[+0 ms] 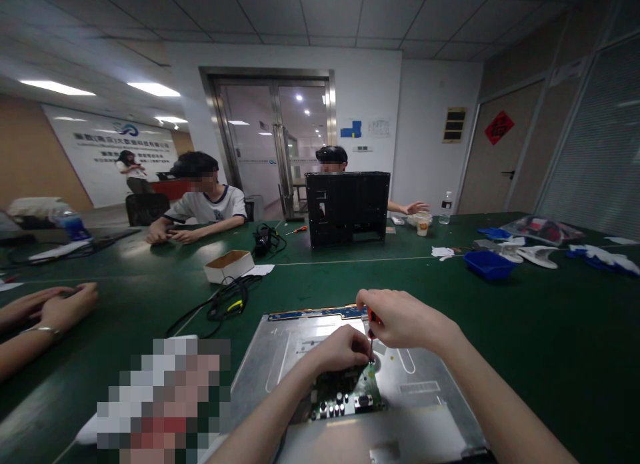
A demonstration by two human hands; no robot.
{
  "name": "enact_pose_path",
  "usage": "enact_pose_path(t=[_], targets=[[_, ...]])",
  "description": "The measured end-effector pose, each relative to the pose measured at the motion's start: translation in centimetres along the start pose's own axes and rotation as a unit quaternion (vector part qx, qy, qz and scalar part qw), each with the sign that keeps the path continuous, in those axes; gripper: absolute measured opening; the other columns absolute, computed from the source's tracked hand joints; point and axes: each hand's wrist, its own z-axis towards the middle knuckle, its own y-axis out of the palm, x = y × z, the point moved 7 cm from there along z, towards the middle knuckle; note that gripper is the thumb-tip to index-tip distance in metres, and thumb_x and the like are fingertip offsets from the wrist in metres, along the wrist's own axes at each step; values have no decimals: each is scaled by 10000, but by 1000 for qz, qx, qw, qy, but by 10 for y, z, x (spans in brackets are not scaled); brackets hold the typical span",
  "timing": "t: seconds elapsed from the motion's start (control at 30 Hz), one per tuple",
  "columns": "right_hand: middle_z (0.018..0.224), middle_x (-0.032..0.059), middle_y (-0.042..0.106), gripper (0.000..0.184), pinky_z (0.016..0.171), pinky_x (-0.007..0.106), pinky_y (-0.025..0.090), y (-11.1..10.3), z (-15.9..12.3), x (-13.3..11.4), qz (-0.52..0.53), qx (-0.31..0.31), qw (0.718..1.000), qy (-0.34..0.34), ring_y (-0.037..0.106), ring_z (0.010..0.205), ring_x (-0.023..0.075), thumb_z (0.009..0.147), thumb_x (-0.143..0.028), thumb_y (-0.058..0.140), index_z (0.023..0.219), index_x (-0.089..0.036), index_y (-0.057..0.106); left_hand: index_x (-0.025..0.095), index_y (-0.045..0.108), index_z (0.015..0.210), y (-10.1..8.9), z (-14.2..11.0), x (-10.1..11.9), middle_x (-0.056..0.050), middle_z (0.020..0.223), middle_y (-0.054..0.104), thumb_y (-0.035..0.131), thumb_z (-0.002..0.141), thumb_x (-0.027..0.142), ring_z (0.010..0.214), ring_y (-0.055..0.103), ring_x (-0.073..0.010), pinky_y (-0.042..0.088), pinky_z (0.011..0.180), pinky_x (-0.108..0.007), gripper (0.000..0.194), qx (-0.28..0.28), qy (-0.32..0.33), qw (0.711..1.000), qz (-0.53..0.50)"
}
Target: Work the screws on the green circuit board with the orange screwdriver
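My right hand [403,319] grips a screwdriver [371,323] with a red and black handle. Its shaft points almost straight down to the upper edge of a green circuit board [369,386]. Beside the tip, my left hand [343,349] has its fingers curled and pinched low over the board; whatever lies between the fingertips is hidden. The board sits on the silver metal back of a flat display panel [430,364], which lies in front of me. A blue circuit strip [315,313] runs along the panel's far edge.
Black cables [227,304] and a small open box [229,267] lie beyond the panel to the left. A black computer casing [347,209] stands across the green table. A blue tray [489,265] is at the right. Another person's hands [70,311] rest at the left.
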Motion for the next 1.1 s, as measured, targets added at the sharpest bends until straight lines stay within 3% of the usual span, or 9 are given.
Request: enact_pose_path(t=[0.2,0.33,0.43,0.6,0.77,0.9,1.0,1.1], targets=[[930,49,668,276,560,259,307,-1,1,-2,-16,-9,1000,15,608,806,198,791,-168,577,1059,-223,540,153,739,734,1,1,-1,20,687,682,595,645,93,647,578,-142,426,651,-221,179,-3,-4,1000,1],[867,65,675,164,554,275,299,-5,4,4,-82,19,995,52,620,768,223,856,-330,564,983,-227,576,159,734,729,1,1,1,23,691,681,607,642,88,667,585,-143,432,674,-221,170,-7,5,1000,-4],[836,58,672,201,547,276,297,-5,4,9,-78,16,995,59,617,739,224,858,-396,559,976,-234,573,162,730,733,1,2,2,23,698,683,605,649,88,686,593,-148,434,688,-222,168,-10,7,1000,-4],[926,44,661,308,563,264,309,-2,1,8,-18,13,1000,12,594,797,211,765,-251,600,1060,-239,514,156,729,737,1,1,1,23,695,685,593,648,84,674,595,-149,432,674,-219,177,-11,4,1000,-1],[897,50,643,334,543,258,309,0,1,6,-11,-8,999,30,580,765,201,766,-190,579,1089,-233,506,156,733,742,0,0,3,22,697,685,599,646,95,666,587,-146,427,660,-217,177,-7,1,1000,1],[880,62,656,224,541,273,313,-5,3,7,-49,6,997,62,600,757,219,832,-309,569,1041,-230,557,160,733,726,0,0,4,24,690,683,599,644,87,672,588,-144,433,680,-220,173,-6,1,1000,-4],[862,58,664,240,548,279,317,-5,4,8,-50,5,997,62,609,751,223,854,-417,558,1011,-238,586,167,735,727,0,0,4,26,700,686,610,637,89,684,590,-147,437,692,-223,172,-4,0,1000,-8],[910,55,665,281,572,278,326,-4,4,5,-28,10,999,32,609,797,224,822,-371,592,1070,-240,567,162,734,730,0,1,2,21,705,688,606,635,84,685,593,-149,441,686,-223,177,-4,-2,1000,-11]])
